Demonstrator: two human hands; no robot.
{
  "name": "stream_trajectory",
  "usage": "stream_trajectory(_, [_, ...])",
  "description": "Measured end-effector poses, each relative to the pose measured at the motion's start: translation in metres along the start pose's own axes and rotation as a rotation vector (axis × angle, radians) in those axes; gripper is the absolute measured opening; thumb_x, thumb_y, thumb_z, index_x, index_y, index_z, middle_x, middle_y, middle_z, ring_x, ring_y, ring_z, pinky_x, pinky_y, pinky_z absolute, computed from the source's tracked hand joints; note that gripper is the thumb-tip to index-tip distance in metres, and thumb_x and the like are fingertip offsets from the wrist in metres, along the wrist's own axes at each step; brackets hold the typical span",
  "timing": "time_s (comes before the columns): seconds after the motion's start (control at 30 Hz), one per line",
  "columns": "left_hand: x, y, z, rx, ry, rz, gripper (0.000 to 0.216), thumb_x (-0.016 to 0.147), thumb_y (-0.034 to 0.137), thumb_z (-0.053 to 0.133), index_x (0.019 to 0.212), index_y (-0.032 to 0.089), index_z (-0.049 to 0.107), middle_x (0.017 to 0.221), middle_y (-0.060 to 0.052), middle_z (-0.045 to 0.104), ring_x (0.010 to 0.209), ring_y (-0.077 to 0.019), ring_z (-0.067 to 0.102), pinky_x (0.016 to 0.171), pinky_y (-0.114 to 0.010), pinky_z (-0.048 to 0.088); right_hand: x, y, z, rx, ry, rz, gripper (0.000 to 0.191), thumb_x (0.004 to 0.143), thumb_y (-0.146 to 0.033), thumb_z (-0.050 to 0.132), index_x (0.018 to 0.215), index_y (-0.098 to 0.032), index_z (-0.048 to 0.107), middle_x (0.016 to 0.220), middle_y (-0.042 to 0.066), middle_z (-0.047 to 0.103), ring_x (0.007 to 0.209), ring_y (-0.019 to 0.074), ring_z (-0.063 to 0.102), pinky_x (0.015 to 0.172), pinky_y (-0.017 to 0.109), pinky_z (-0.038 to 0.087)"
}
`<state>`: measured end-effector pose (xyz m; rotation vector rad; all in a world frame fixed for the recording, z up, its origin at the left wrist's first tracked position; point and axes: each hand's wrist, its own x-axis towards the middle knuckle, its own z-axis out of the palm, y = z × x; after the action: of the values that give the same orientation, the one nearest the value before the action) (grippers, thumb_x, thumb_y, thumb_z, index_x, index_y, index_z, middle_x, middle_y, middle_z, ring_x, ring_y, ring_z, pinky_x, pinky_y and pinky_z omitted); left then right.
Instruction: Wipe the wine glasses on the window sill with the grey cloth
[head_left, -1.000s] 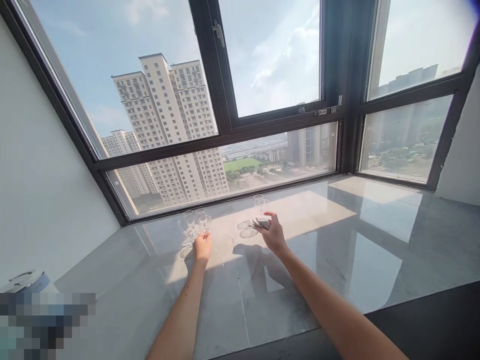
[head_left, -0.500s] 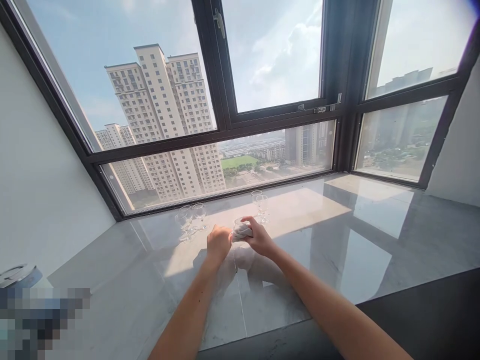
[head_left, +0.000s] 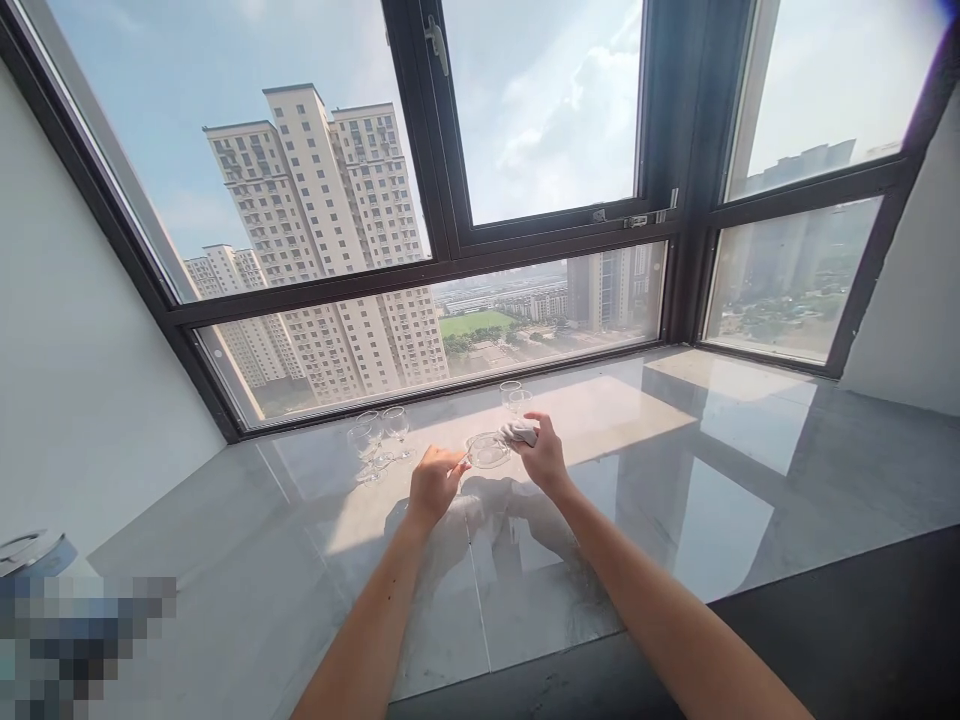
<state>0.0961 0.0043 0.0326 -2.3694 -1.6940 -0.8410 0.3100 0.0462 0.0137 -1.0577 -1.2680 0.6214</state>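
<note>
A clear stemmed glass [head_left: 489, 450] is tilted on its side above the sill, its round rim facing me. My left hand [head_left: 436, 482] is closed on it at the left end, where the stem would be; the fingers partly cover that part. In my right hand [head_left: 541, 450] is a bunched whitish cloth [head_left: 519, 432], pinched close to the glass's right rim. Whether cloth and rim touch, I cannot tell. Behind my right hand stand clear stemmed glasses [head_left: 511, 395], partly hidden. To the left of my left hand is another group of upright stemmed glasses [head_left: 395, 425].
The glossy tiled sill [head_left: 322, 610] reflects the window and my hands. A dark window frame [head_left: 442, 268] runs along its back. At the lower left is a white container [head_left: 45, 555], partly blurred out. The sill's front edge [head_left: 825, 565] drops to a dark area.
My right hand has drawn the cloth right and slightly up, off the glass's front. The glass now shows its open round rim, while my left hand keeps nearly the same place.
</note>
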Motion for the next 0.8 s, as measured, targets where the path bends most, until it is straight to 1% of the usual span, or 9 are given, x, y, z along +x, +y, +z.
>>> stream_trajectory(0.1, [0.000,-0.001,0.002,0.004,0.019,-0.094,0.024,0.094,0.029,0.048,0.082,0.026,0.069,0.078,-0.002,0.066,0.091,-0.0193,0.056,0.073,-0.026,0.041,-0.002,-0.001,0.000,0.027,-0.088,-0.002,0.049,0.067,-0.032,0.067,0.112,-0.022,0.051,0.070,-0.003,0.063,0.057,0.0157,0.053,0.055,0.027,0.041])
stream_trajectory(0.2, [0.001,-0.003,0.005,0.038,0.030,-0.187,0.029,0.096,0.029,0.043,0.078,0.024,0.065,0.080,-0.002,0.067,0.089,-0.0190,0.057,0.070,-0.026,0.039,-0.005,-0.002,0.002,0.053,-0.206,0.007,0.050,0.065,-0.030,0.070,0.111,-0.022,0.052,0.067,-0.004,0.063,0.056,0.0153,0.052,0.055,0.028,0.042])
stream_trajectory(0.3, [0.001,-0.002,0.007,0.068,0.001,-0.206,0.035,0.098,0.031,0.039,0.073,0.023,0.062,0.078,-0.003,0.065,0.081,-0.0181,0.057,0.066,-0.027,0.036,-0.010,-0.005,0.005,0.113,-0.302,0.009,0.053,0.063,-0.027,0.073,0.111,-0.022,0.053,0.072,-0.003,0.066,0.063,0.0169,0.057,0.060,0.030,0.046])
stream_trajectory(0.4, [0.001,0.000,0.008,0.117,-0.051,-0.193,0.033,0.097,0.031,0.041,0.075,0.022,0.062,0.077,-0.004,0.064,0.081,-0.0191,0.057,0.066,-0.028,0.036,-0.014,-0.009,0.009,0.167,-0.331,0.004,0.051,0.064,-0.027,0.073,0.111,-0.022,0.053,0.076,-0.001,0.067,0.069,0.0179,0.060,0.064,0.032,0.048])
stream_trajectory(0.47, [0.001,0.001,0.007,0.141,-0.054,-0.191,0.029,0.096,0.031,0.044,0.077,0.023,0.063,0.079,-0.005,0.065,0.085,-0.0210,0.058,0.069,-0.029,0.037,-0.015,-0.010,0.011,0.183,-0.332,0.000,0.049,0.067,-0.027,0.071,0.112,-0.022,0.051,0.075,-0.002,0.066,0.067,0.0171,0.059,0.063,0.032,0.048])
stream_trajectory(0.53, [0.001,0.002,0.006,0.145,-0.076,-0.184,0.027,0.095,0.031,0.046,0.077,0.023,0.064,0.080,-0.006,0.065,0.088,-0.0228,0.058,0.072,-0.030,0.039,-0.014,-0.009,0.011,0.169,-0.300,-0.018,0.047,0.069,-0.026,0.068,0.112,-0.023,0.051,0.073,-0.003,0.064,0.064,0.0162,0.057,0.062,0.031,0.046])
stream_trajectory(0.67, [0.000,0.000,0.006,0.104,-0.167,-0.112,0.029,0.095,0.030,0.045,0.076,0.024,0.066,0.082,-0.006,0.067,0.091,-0.0233,0.059,0.073,-0.031,0.041,-0.005,-0.004,0.006,0.078,-0.118,-0.032,0.047,0.071,-0.027,0.065,0.114,-0.023,0.049,0.074,-0.003,0.064,0.064,0.0167,0.057,0.062,0.031,0.045])
stream_trajectory(0.73, [0.000,-0.002,0.007,0.079,-0.159,-0.081,0.029,0.095,0.031,0.044,0.078,0.025,0.066,0.083,-0.005,0.068,0.092,-0.0224,0.059,0.073,-0.030,0.041,-0.002,0.000,0.002,0.021,-0.058,-0.041,0.049,0.071,-0.027,0.065,0.116,-0.022,0.048,0.075,-0.002,0.065,0.064,0.0171,0.058,0.062,0.031,0.044])
stream_trajectory(0.8, [0.000,-0.002,0.006,0.070,-0.129,-0.074,0.030,0.096,0.031,0.042,0.080,0.025,0.066,0.083,-0.004,0.068,0.092,-0.0213,0.058,0.073,-0.029,0.041,0.000,0.003,-0.002,-0.041,-0.074,-0.076,0.049,0.071,-0.025,0.063,0.117,-0.022,0.047,0.074,-0.002,0.065,0.063,0.0171,0.057,0.062,0.030,0.043])
